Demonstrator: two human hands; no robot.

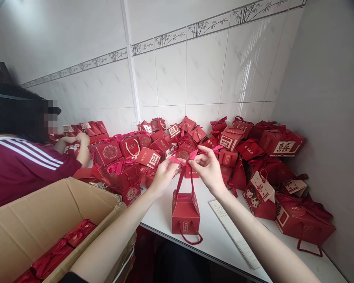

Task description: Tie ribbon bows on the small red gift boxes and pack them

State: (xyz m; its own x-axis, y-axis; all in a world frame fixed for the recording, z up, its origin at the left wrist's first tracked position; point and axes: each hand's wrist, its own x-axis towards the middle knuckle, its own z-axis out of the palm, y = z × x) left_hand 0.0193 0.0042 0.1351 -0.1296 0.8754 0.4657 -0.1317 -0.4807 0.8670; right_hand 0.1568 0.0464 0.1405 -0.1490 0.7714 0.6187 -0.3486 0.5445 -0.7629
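A small red gift box point(185, 214) stands upright near the front edge of the white table, a dark red cord handle hanging at its front. From its top a red ribbon point(180, 181) rises in two strands to my hands. My left hand point(166, 173) pinches the ribbon on the left side. Opposite it, close by, my right hand point(206, 167) has its fingers closed on the ribbon too. The exact form of the ribbon between the fingertips is partly hidden.
Many red gift boxes point(109, 151) are piled along the tiled wall and to the right. An open cardboard box point(14, 220) with red boxes inside is at the left. Behind it another person point(23, 169) handles red boxes. A pale printed strip point(234, 234) lies beside my right forearm.
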